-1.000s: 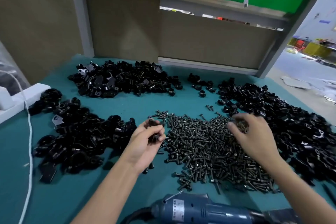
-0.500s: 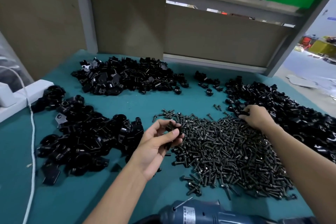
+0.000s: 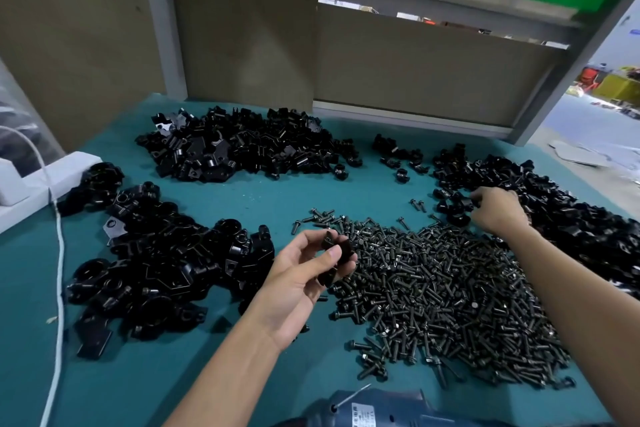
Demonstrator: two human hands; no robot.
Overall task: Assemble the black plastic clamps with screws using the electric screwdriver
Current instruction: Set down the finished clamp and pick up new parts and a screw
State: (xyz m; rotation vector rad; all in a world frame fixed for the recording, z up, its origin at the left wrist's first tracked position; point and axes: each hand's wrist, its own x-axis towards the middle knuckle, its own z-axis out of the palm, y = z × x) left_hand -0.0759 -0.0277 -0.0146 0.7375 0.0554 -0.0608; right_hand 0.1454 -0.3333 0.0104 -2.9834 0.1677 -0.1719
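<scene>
Two hands busy. L hand (image 3: 308,274) pinches a black clamp piece (image 3: 337,251), held over the left edge of the screw heap (image 3: 443,298). R hand (image 3: 498,213) is in the right clamp pile (image 3: 571,218), fingers curled, maybe on a part; too blurred, can't tell. Risks: picking a non-matching half, or wrist dragging parts into the screws. Electric screwdriver (image 3: 374,409) lies at the near edge of the table (image 3: 277,194); an elbow could knock it off.

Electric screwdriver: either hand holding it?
No, the electric screwdriver lies at the near edge; left hand holds a clamp piece, right hand reaches the clamp pile.
</scene>
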